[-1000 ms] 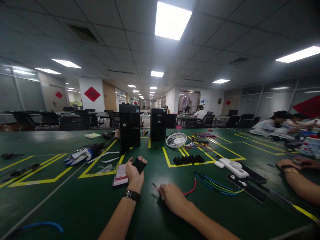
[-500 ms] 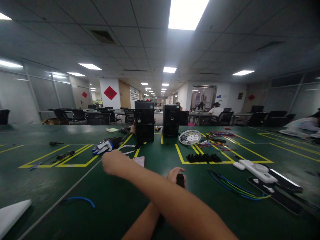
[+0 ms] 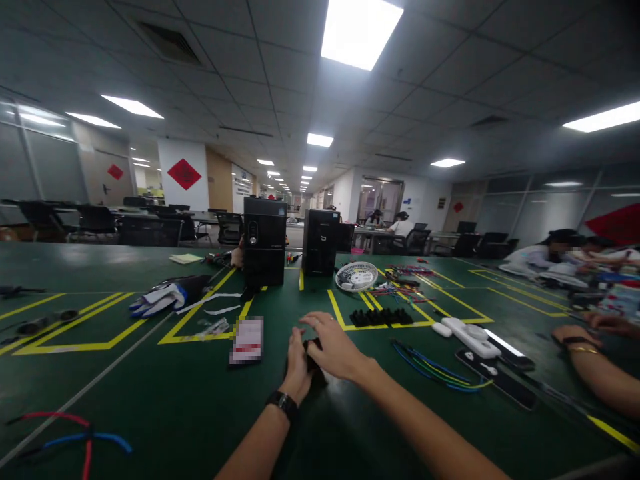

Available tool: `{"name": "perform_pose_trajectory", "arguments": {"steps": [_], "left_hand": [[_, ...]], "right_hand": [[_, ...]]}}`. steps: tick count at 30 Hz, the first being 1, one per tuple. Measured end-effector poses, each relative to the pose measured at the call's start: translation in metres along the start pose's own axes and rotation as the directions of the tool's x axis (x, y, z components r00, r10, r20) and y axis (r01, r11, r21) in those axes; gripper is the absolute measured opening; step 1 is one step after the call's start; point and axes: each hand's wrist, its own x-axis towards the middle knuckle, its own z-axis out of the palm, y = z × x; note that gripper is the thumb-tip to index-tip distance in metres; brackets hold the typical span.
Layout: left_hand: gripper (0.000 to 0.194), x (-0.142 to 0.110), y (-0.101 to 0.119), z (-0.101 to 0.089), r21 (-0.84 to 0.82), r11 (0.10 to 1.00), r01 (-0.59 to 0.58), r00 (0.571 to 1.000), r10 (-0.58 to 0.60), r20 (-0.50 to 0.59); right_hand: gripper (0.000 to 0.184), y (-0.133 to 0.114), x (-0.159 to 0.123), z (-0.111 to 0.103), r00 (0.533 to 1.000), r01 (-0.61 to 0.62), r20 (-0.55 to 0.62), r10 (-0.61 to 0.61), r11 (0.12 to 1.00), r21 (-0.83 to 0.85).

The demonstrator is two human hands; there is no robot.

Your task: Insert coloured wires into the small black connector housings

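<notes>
Long office with lit ceiling panels, green counter (image 3: 190, 407) up front, taped off in yellow. Left hand (image 3: 297, 370) is cupped, fingers bent up, grip closed on a small black piece (image 3: 313, 355) just over the near middle of the counter. Right hand (image 3: 339, 343) comes over it from the other side, fingers curled partway, thumb on or right by the piece; can't tell whether that grip pinches it. Most of the piece is hidden by the hands: it reads as dark, matte and blocky, true outline and any openings not readable. Dark patch under the hands could be its lower part or shadow, unclear. Both forearms cut off by the bottom edge; watch (image 3: 283, 403) on the left wrist.

Card (image 3: 250, 333) just left of the hands, pale with a reddish band, partly pixelated, text unreadable. Row of black parts (image 3: 383, 317) beyond the right hand, merged into one lumpy strip, count unclear. Blue, green and yellow wires (image 3: 433, 370) fan out to the right, near white devices (image 3: 470, 337). Lower left, red wire (image 3: 60, 415) crosses blue wire (image 3: 107, 438); red one runs off the bottom edge. White basket (image 3: 356, 285) farther back, contents too small to sort. Two black computer cases (image 3: 265, 243) stand upright behind, blocking part of the room. Another person's arm (image 3: 603, 370) at right, cropped by the edge.
</notes>
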Motion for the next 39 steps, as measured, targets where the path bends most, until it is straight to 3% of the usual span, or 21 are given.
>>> {"name": "perform_pose_trajectory", "arguments": {"steps": [4, 6, 7, 9, 11, 13, 15, 19, 24, 28, 31, 34, 37, 39], "left_hand": [[0.041, 0.003, 0.006, 0.001, 0.043, 0.996, 0.076, 0.976, -0.065, -0.206], [0.042, 0.001, 0.010, 0.001, 0.152, 0.987, 0.043, 0.971, -0.005, -0.241], [0.043, -0.001, 0.012, 0.001, 0.248, 0.969, -0.027, 0.966, 0.089, -0.244], [0.042, -0.006, 0.015, 0.001, 0.480, 0.838, -0.259, 0.908, 0.381, -0.175], [0.040, -0.010, 0.016, 0.000, 0.622, 0.617, -0.482, 0.793, 0.609, 0.011], [0.038, -0.013, 0.014, 0.001, 0.644, 0.472, -0.603, 0.715, 0.677, 0.174], [0.035, -0.014, 0.012, 0.001, 0.636, 0.436, -0.636, 0.702, 0.669, 0.244], [0.032, -0.015, 0.010, 0.002, 0.630, 0.457, -0.628, 0.723, 0.643, 0.253], [0.026, -0.018, 0.005, 0.008, 0.621, 0.434, -0.653, 0.755, 0.442, 0.484], [0.028, -0.015, -0.002, 0.010, 0.609, 0.468, -0.640, 0.768, 0.372, 0.521], [0.032, -0.012, -0.004, 0.008, 0.622, 0.499, -0.603, 0.797, 0.388, 0.462], [0.038, -0.012, -0.002, 0.007, 0.645, 0.575, -0.503, 0.864, 0.363, 0.350], [0.046, -0.016, 0.000, 0.012, 0.564, 0.772, -0.294, 0.955, 0.258, 0.144], [0.043, -0.019, 0.001, 0.017, 0.377, 0.919, -0.113, 0.993, 0.110, 0.030]], "right_hand": [[0.059, 0.047, -0.034, 0.003, 0.985, 0.028, 0.165, -0.044, 0.995, 0.099], [0.057, 0.059, -0.030, 0.011, 0.988, 0.039, 0.146, -0.057, 0.991, 0.124], [0.055, 0.064, -0.024, 0.015, 0.992, 0.028, 0.122, -0.043, 0.993, 0.119], [0.052, 0.074, -0.005, 0.026, 0.996, -0.019, 0.091, 0.012, 0.997, 0.068], [0.049, 0.083, 0.016, 0.038, 0.990, -0.087, 0.113, 0.089, 0.996, -0.019], [0.048, 0.088, 0.035, 0.050, 0.974, -0.139, 0.165, 0.152, 0.986, -0.088], [0.049, 0.090, 0.048, 0.059, 0.963, -0.167, 0.195, 0.185, 0.980, -0.108], [0.046, 0.095, 0.042, 0.056, 0.961, -0.219, 0.138, 0.241, 0.963, -0.157], [0.034, 0.115, -0.003, 0.022, 0.939, -0.326, 0.009, 0.342, 0.901, -0.286], [0.032, 0.119, -0.032, 0.009, 0.924, -0.368, -0.026, 0.382, 0.868, -0.332], [0.033, 0.113, -0.043, 0.017, 0.928, -0.359, -0.036, 0.370, 0.866, -0.347], [0.032, 0.106, -0.046, 0.023, 0.952, -0.300, -0.018, 0.307, 0.913, -0.277], [0.033, 0.096, -0.048, 0.020, 0.943, -0.327, -0.094, 0.319, 0.942, -0.073], [0.035, 0.083, -0.051, 0.015, 0.940, -0.291, -0.166, 0.297, 0.955, 0.056]]}}
